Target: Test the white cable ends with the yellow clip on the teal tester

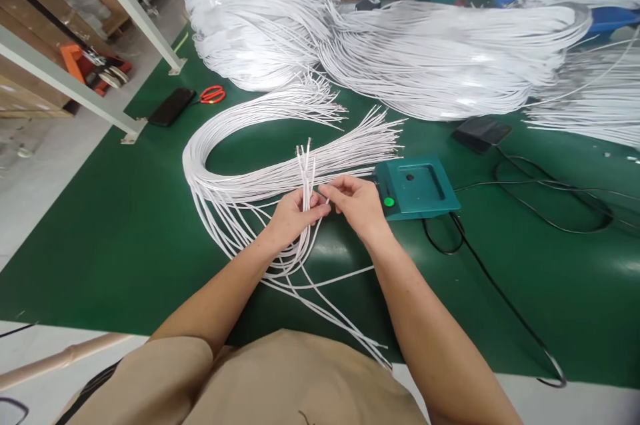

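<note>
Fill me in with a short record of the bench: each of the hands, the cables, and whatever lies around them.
Left hand: holding several white cables, ends up
Right hand: fingertips beside left hand, apparently pinching one cable
Cable bundle: curved on green table
Teal box: green button, beyond right hand
Phone: beside red-handled scissors
Cable piles: far side

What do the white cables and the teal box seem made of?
White cables: probably wire in smooth plastic, as they look evenly coated and bend in round curves.
Teal box: perhaps painted metal or plastic; even colour and soft sheen leave both open.
</note>
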Tool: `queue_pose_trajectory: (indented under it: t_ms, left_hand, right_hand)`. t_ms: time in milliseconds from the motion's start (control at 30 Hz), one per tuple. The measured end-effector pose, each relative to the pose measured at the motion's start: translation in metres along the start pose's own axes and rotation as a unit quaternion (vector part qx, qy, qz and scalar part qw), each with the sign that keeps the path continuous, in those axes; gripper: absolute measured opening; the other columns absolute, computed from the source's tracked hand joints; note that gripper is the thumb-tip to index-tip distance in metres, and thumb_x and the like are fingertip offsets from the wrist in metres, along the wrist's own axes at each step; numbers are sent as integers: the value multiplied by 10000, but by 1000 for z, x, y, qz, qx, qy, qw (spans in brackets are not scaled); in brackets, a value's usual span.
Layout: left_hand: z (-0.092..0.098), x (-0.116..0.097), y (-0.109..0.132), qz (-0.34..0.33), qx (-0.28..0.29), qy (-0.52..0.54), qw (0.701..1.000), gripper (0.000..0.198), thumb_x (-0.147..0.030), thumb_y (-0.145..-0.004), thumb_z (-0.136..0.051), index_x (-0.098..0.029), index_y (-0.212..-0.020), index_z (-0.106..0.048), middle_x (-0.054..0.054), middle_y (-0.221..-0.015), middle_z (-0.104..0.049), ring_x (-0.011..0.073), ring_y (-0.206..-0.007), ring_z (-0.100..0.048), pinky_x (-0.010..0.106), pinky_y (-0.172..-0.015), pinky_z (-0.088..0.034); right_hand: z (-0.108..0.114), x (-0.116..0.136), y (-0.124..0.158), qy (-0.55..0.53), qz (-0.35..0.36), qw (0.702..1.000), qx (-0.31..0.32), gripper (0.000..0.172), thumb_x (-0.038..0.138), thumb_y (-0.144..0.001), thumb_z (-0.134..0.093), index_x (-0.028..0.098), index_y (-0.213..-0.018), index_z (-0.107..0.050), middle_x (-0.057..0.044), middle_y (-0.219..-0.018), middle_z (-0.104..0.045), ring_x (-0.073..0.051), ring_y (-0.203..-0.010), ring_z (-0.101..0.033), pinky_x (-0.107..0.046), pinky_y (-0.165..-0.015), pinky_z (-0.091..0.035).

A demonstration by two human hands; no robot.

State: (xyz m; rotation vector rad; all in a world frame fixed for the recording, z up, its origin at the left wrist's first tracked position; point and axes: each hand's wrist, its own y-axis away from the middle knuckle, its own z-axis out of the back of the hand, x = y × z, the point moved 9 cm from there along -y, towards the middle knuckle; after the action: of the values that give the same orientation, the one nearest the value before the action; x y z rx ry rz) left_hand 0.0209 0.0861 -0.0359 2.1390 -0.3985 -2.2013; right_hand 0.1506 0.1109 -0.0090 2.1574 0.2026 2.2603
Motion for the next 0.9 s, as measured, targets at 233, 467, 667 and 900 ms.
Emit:
queue_pose_trajectory:
  t_ms: [233,467,667,900]
  left_hand:
    - [2,15,2,25,4,-23,999,388,-374,-675,-739,-175,-662,-407,-18,-743,-597,77,-589,-482,236,-578,-395]
    - [4,10,2,-4,-10,-53,999,375,-350,-711,-717,-174,-660,-390,-36,-699,-540,69,-590,-447,231,-592,-382]
    - [6,14,1,4,-16,22,1000,371,-347,-696,-737,-177,-689,-408,-24,-768,-579,66,-574,-479,232,-563,-421]
    - [9,11,0,-9,-30,56,998,356,-313,-698,-745,-176,-701,-415,-24,-731,-591,67,-561,-520,220,-537,-416]
  right_hand:
    - [22,3,9,-10,13,997,-70,327,515,-799,-619,190,-809,-648,20,-651,-598,-77,-458,-467,-241,-487,-414]
    - [0,-20,11,15,-38,999,-36,278,426,-686,-742,183,-709,-609,43,-546,-559,-79,-434,-447,-238,-450,-387]
    - [-9,-26,9,-114,-55,992,-11,182,342,-720,-722,168,-742,-673,29,-604,-576,-69,-478,-448,-239,-508,-404]
    - [-32,-41,13,-280,-177,941,75,183,314,-700,-713,159,-665,-622,86,-527,-339,-40,-436,-183,-221,-409,-262]
